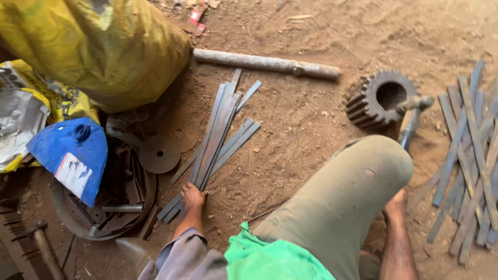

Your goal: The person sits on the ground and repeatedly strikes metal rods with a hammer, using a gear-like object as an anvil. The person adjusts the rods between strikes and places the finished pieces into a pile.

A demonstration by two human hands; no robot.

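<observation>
- Bare dirt floor (306, 135) is serving as the work surface, so everything is lying flat on the ground within arm's reach of the seated person
- Nearest, a bent knee in olive trousers (358, 192) is rising between the two arms, splitting the work into a left and a right side
- Left hand (192, 197) is pressing down, fingers curled over the near ends of a fanned bundle of flat metal strips (220, 129), apparently gathering them where the ends meet
- Right hand (395, 206) is sitting low behind the knee, mostly hidden; I cannot tell how far it is closed or whether it is gripping anything
- A second heap of strips (469, 161) is lying crisscrossed to the right, kept apart from the first
- Left of the bundle, a round pan of scrap (104, 207) and a blue container (72, 155) are resting together
- Farther off, a heavy gear (381, 98) is lying with a tool across it, then a long bar (267, 63) and a yellow sack (104, 46)
</observation>
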